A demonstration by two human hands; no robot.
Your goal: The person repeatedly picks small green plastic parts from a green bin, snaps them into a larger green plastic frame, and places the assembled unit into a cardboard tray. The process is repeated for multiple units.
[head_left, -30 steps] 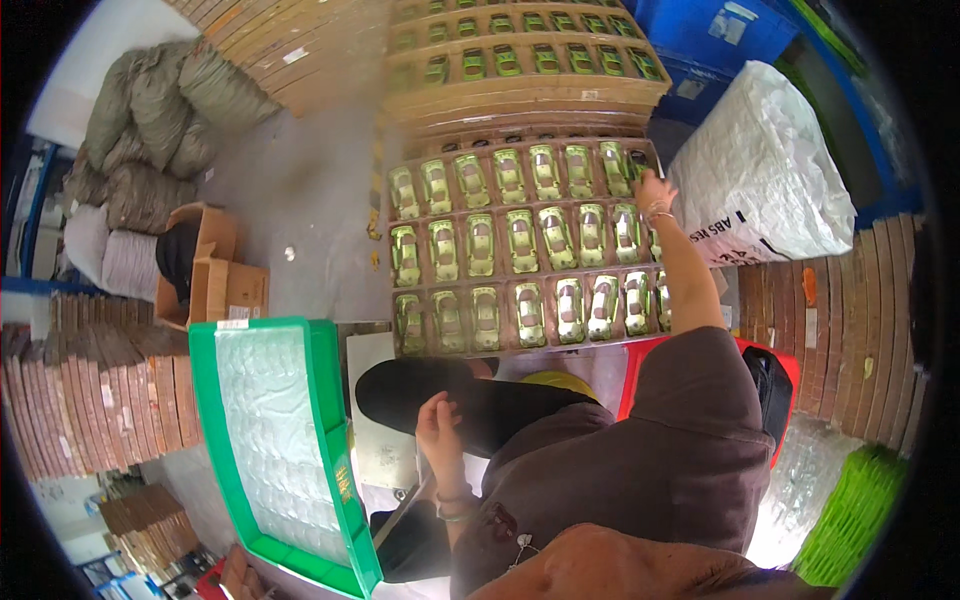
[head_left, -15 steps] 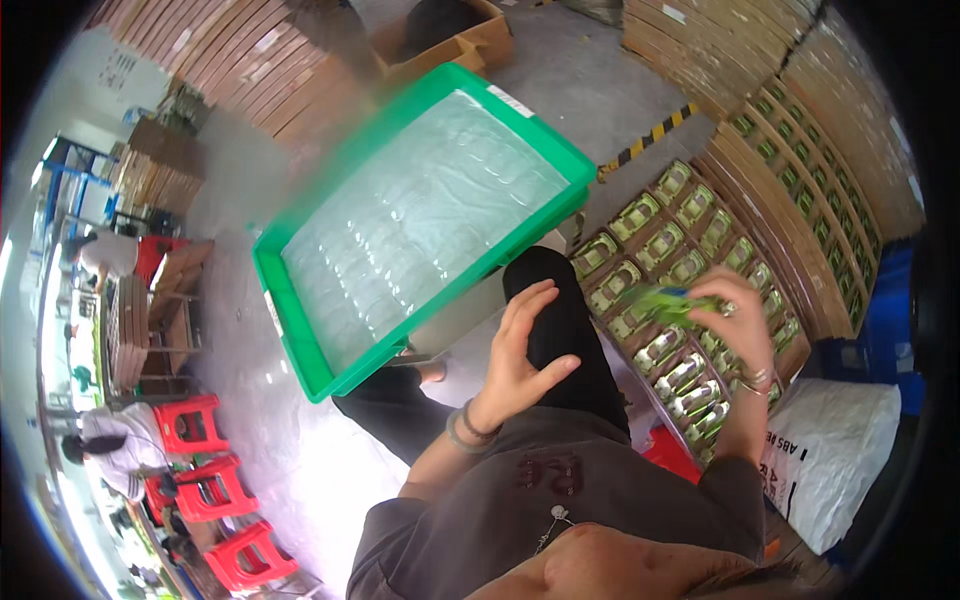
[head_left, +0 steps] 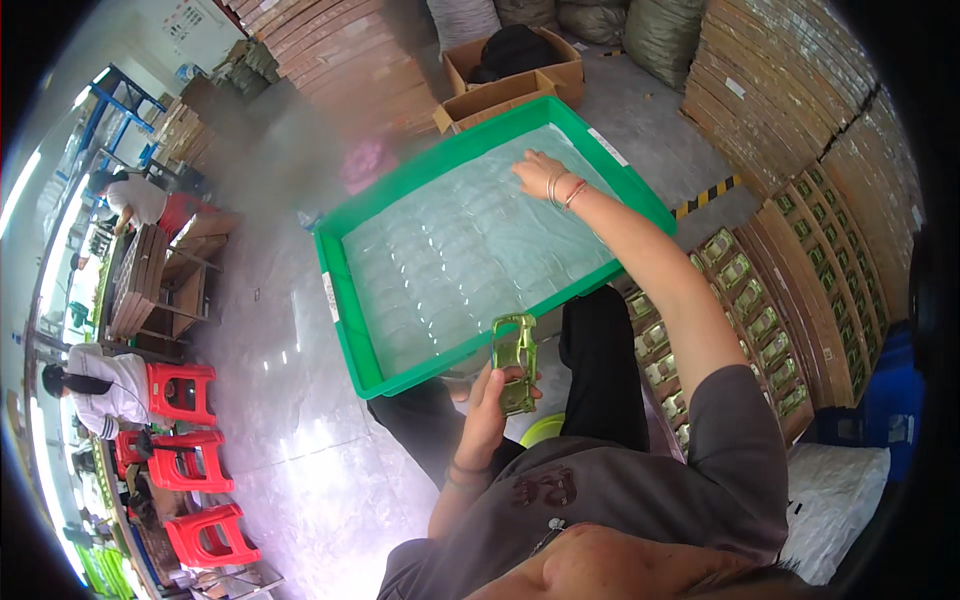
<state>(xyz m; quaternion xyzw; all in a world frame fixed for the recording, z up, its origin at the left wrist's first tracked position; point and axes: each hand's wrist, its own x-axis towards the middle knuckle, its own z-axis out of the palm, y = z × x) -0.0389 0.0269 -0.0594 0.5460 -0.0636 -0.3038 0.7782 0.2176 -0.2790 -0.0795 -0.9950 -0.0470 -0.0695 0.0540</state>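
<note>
My left hand [head_left: 487, 405] is closed around a yellow-green plastic toy car shell [head_left: 516, 360], held upright by the near edge of a green tray [head_left: 590, 290]. Window-like openings show through the shell. Over the far right part of that tray, my right hand [head_left: 538, 170] has its fingers curled together at the clear plastic sheeting [head_left: 470, 240] that lines it. Whatever those fingers pinch, if anything, is too small to make out. The tray sits tilted above my knees.
To my right stands a carton of similar green shells [head_left: 755, 310], partly behind my right arm, with stacked cartons [head_left: 830, 270] beyond. An open cardboard box [head_left: 515, 90] holds something black behind the tray. Red stools [head_left: 183, 392] and seated people [head_left: 110, 390] are at left.
The green shell has passed from my right hand to my left, which was open before. My right hand has moved from above the carton to inside the tray. The view has shifted.
</note>
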